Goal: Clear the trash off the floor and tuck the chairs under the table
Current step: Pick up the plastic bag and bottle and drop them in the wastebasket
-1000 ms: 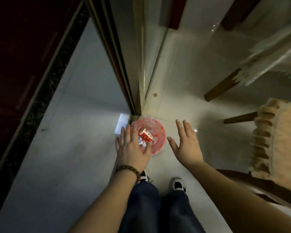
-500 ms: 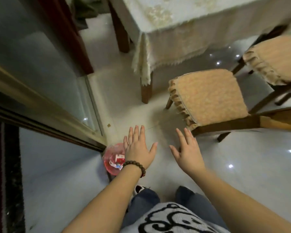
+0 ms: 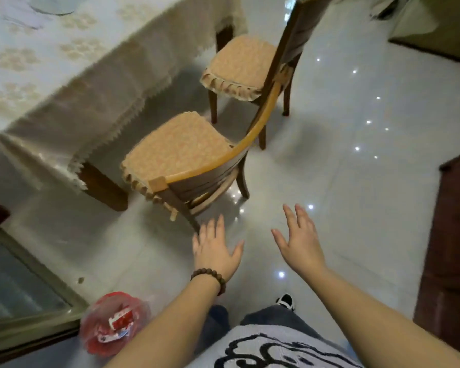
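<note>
A red bin with a clear liner (image 3: pixel 112 328) stands on the floor at lower left, with a red and white carton inside. My left hand (image 3: pixel 215 251), with a bead bracelet on the wrist, is open and empty just below the near chair's back leg. My right hand (image 3: pixel 300 243) is open and empty over bare floor. The near wooden chair (image 3: pixel 175 155) with a tan cushion stands pulled out from the table (image 3: pixel 64 83), which wears a cream cloth. A second chair (image 3: pixel 239 67) stands behind it, also out from the table.
A small brown scrap (image 3: pixel 80 280) lies on the white tiles near a metal door track (image 3: pixel 37 277). A dark wooden cabinet (image 3: pixel 452 248) stands at the right edge. Glossy floor stretches between the chairs and the cabinet.
My view has swung up and right from the bin to the chairs. My left hand has left the bin, where the carton now lies. Both hands have moved toward the near chair.
</note>
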Available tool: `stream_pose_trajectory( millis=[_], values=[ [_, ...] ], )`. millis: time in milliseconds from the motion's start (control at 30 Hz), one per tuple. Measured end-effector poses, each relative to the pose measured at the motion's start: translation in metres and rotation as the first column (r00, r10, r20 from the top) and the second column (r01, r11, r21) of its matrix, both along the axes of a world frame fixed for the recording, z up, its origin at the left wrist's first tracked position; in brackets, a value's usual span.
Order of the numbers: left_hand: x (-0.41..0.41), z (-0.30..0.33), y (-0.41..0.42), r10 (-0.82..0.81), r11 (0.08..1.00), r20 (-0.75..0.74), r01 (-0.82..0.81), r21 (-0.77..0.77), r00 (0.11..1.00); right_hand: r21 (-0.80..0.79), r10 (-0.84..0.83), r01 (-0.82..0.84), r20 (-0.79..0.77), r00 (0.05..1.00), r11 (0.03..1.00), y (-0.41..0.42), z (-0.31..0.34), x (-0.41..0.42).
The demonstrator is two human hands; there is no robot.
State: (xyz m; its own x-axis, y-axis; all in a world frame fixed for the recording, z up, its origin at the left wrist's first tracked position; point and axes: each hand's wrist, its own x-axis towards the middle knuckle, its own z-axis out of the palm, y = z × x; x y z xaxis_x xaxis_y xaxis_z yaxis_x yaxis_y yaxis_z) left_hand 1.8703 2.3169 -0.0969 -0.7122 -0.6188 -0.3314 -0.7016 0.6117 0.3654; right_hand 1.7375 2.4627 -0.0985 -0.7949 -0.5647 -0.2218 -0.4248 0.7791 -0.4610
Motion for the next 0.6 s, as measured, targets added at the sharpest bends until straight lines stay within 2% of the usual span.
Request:
stream_pose_trajectory(
  millis=[300, 433, 600],
  values=[
    [-0.199, 0.005, 0.127, -0.236, 0.971, -0.032, 0.235, -0.042, 0.971, -0.004, -0.336, 0.336, -0.027, 0.942, 0.942, 0.176, 0.014, -0.145],
    [-0.262, 0.011, 0.151, -0.317, 0.946, 0.0, 0.316, -0.076, 0.948, -0.053, -0.427, 0.426, -0.017, 0.904, 0.903, 0.206, 0.012, -0.19],
    [-0.343, 0.006, 0.159, -0.353, 0.931, 0.022, 0.353, -0.093, 0.935, -0.065, -0.464, 0.464, 0.008, 0.886, 0.884, 0.217, 0.005, -0.259]
  ],
)
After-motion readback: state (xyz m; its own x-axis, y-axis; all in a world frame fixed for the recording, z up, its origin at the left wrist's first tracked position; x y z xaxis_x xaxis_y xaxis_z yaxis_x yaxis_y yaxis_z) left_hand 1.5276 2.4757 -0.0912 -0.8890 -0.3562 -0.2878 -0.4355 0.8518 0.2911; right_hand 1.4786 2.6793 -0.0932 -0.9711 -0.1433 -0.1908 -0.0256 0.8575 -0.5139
